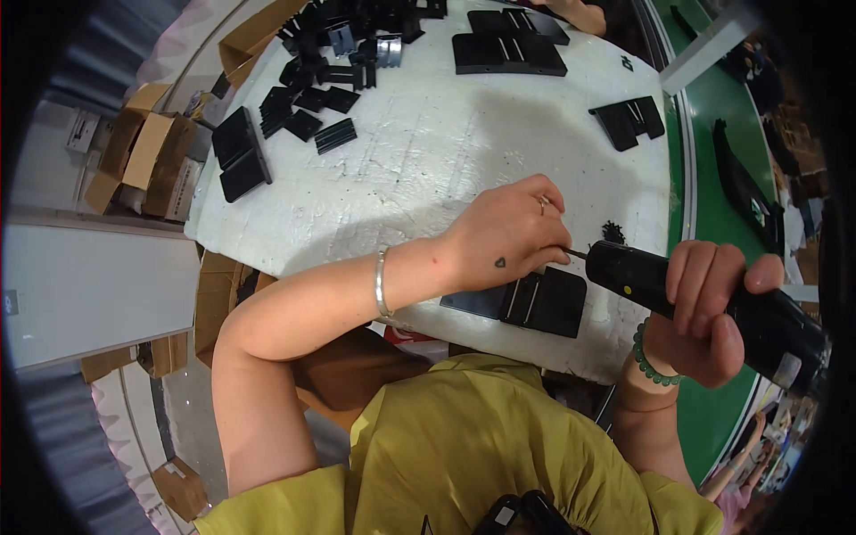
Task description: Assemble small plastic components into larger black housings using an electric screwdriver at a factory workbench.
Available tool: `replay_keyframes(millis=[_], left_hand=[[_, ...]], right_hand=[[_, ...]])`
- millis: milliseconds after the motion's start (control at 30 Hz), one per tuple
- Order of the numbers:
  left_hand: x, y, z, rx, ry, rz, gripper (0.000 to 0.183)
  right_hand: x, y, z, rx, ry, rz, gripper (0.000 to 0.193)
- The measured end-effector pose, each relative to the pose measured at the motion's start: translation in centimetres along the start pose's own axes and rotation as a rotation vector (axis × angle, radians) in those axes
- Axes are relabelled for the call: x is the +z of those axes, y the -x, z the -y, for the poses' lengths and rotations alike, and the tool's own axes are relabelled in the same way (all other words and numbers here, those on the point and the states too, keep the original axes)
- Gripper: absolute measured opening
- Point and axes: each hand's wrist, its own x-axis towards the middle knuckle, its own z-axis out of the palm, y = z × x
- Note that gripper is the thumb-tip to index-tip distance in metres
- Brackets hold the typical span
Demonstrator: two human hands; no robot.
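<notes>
My right hand [704,308] is wrapped round a black electric screwdriver [629,270], held almost level with its thin bit pointing left. The fingers of my left hand [508,232] are pinched together at the bit's tip; whatever sits between them is too small to make out. Below the left hand, a black plate [559,303] with two slim metal rods lies at the table's near edge, partly covered by that hand. A small heap of black screws [613,233] lies just above the screwdriver's front end.
On the white table [419,178], black slotted parts [334,135] are piled at the far left. Two joined black panels [241,156] lie at the left edge, more black plates [508,53] at the back. Another person's hand [571,9] shows there. A green surface [727,160] runs along the right.
</notes>
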Motion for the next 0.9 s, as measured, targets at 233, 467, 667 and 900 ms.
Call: replay_keyframes(millis=[233,467,667,900], left_hand=[[-9.9,5.0,6.3,-0.270,-0.474,-0.065,0.055],[-12.8,11.5,9.5,-0.552,-0.524,0.033,0.037],[-10.2,9.0,4.6,-0.419,-0.203,-0.156,0.036],[-5.6,3.5,-2.8,-0.334,0.292,0.200,0.026]], right_hand=[[-1.2,-0.4,-0.6,0.003,0.031,-0.109,0.038],[-1.5,0.1,-0.1,-0.011,-0.024,-0.170,0.039],[-1.4,0.3,-0.2,-0.013,-0.046,-0.105,0.043],[-2.5,1.0,0.8,0.067,-0.070,-0.032,0.039]])
